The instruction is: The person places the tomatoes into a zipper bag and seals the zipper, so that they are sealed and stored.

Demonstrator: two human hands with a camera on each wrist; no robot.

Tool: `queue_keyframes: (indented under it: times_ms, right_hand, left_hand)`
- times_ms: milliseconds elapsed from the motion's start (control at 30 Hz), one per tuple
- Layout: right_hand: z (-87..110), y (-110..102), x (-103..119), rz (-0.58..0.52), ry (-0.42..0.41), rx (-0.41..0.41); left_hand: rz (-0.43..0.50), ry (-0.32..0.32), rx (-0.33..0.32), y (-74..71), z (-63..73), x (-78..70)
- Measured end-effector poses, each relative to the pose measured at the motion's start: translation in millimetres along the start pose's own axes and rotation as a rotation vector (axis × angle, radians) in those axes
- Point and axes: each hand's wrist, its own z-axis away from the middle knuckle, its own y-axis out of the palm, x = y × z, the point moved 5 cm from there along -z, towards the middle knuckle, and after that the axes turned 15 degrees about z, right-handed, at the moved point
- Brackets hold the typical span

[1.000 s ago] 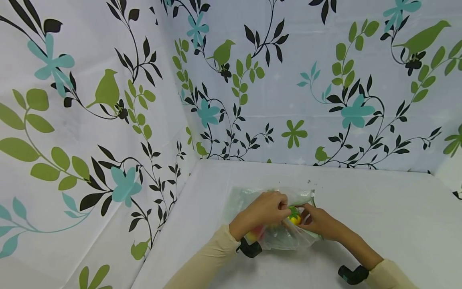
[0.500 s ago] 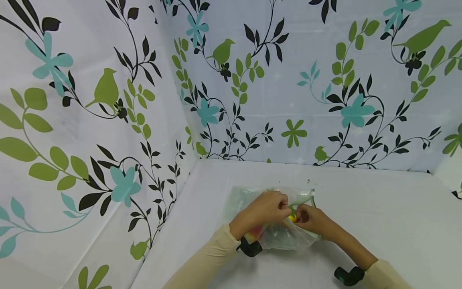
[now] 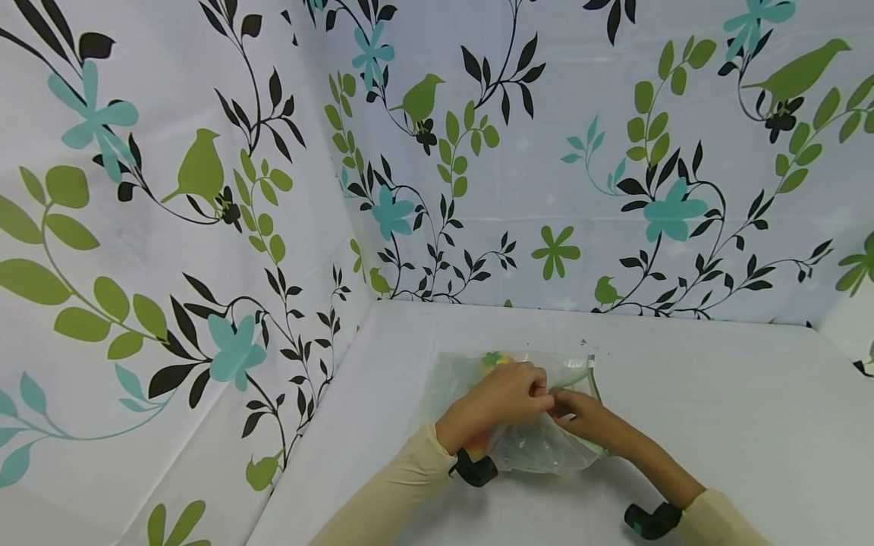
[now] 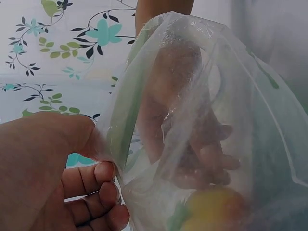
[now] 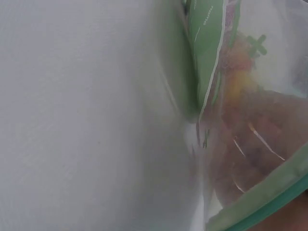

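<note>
A clear plastic bag with a green-edged mouth lies on the white table, held at its mouth by my left hand. Thumb and fingers pinch the edge in the left wrist view. My right hand reaches inside, its fingers loosely bent and seen through the plastic. Close below those fingertips is a yellow-red fruit with a green top. In the head view, a yellow fruit with a green top shows behind my left hand. A red-yellow thing in the bag is partly hidden by my left wrist.
White cloth covers the table. Patterned sheets with leaves and birds hang at the back and left. Black camera mounts sit at both wrists.
My right hand has moved left, deeper into the bag. The yellow fruit between the hands has gone from there, and yellow and green now show farther left. The left hand stays put.
</note>
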Motion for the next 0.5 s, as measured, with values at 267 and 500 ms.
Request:
queue_keyframes:
  times_ms: [267, 500]
  right_hand:
    - [4.3, -5.1, 3.1, -0.006, -0.069, 0.013]
    - [18.5, -16.8, -4.6, 0.079, -0.023, -0.04]
  left_hand:
    - [-0.039, 0.02, -0.006, 1.6, 0.0, 0.0]
    - [-0.117, 0.053, -0.006, 6.7, -4.0, 1.0]
